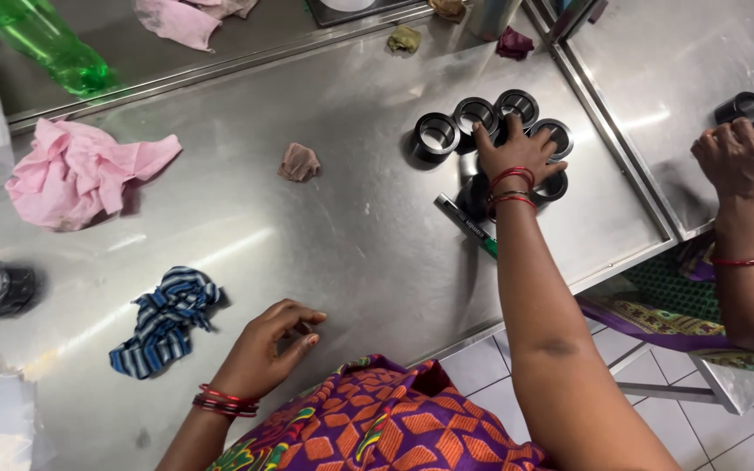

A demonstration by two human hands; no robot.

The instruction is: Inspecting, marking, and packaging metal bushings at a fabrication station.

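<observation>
Right hand (517,155): fingers spread flat on the black rings (473,113), gathering step; none gripped. Left hand (268,349): curled, empty, on the desk (325,235). Next: close on one ring.

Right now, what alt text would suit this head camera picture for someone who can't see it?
A person's right hand rests on a cluster of black metal rings on a steel table, while the left hand lies near a striped cloth. A crumpled pink cloth and a green bottle sit farther off; another person's hand works at the neighbouring table.
</observation>
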